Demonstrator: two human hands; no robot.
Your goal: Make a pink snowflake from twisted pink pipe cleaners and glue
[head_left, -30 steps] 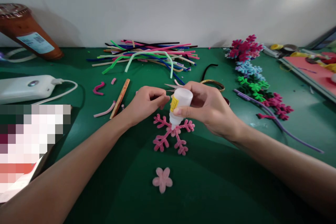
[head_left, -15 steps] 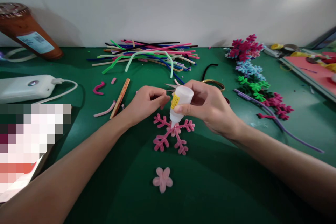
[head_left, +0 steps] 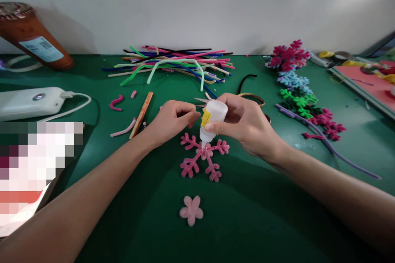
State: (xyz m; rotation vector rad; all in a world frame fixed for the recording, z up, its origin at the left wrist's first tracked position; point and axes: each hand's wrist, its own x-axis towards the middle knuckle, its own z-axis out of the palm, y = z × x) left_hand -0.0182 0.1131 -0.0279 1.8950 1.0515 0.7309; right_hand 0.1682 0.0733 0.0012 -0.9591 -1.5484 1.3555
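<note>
My right hand grips a white glue bottle with a yellow label, tipped nozzle down. The nozzle points at the middle of a pink pipe-cleaner snowflake lying on the table; a small paler piece shows at its centre. Just left of the bottle is my left hand, its fingers curled closed; whether they hold something is hidden. A pale pink pipe-cleaner flower with rounded petals lies nearer to me. Behind the right hand, scissors are partly covered, their blade tips showing between my hands.
Pipe cleaners lie heaped by the wall. A wooden stick and pink offcuts are on the left, beyond them a power bank and a drink cup. Finished coloured pieces and a purple pipe cleaner lie right.
Almost nothing differs. The glue bottle stays over the snowflake's centre, tilted very slightly more, and both hands keep their places.
</note>
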